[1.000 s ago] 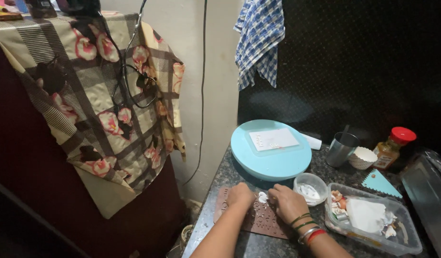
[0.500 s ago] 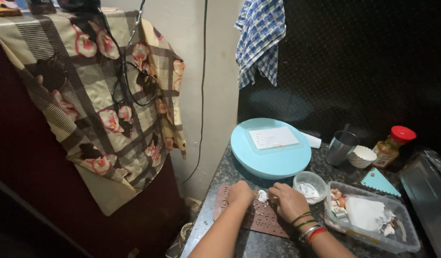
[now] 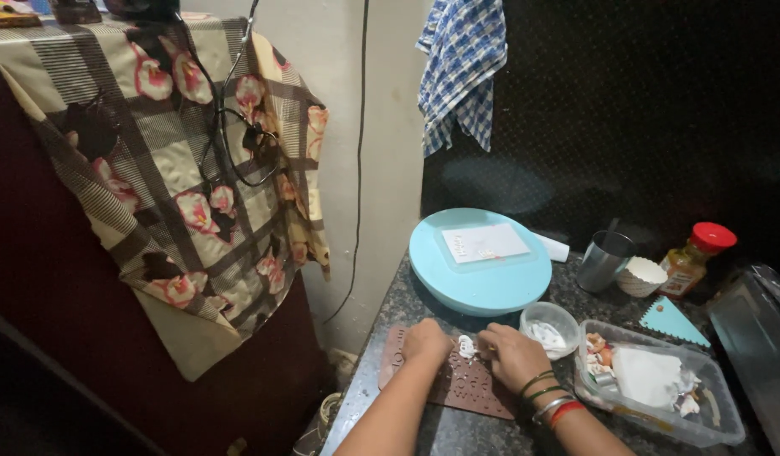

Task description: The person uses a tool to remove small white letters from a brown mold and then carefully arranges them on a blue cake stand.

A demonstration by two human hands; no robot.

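Low in the frame's centre, the small white piece (image 3: 467, 347) sits on your brown embossed mat (image 3: 457, 384), pinched by your right hand (image 3: 510, 355) while your left hand (image 3: 426, 340), curled closed, presses the mat; neither has shifted over the last second, so the pressing continues. The mat's left end reaches the bench (image 3: 381, 414) edge. The clear bowl (image 3: 550, 328), tray (image 3: 652, 384) and blue turntable (image 3: 480, 262) crowd right and above.
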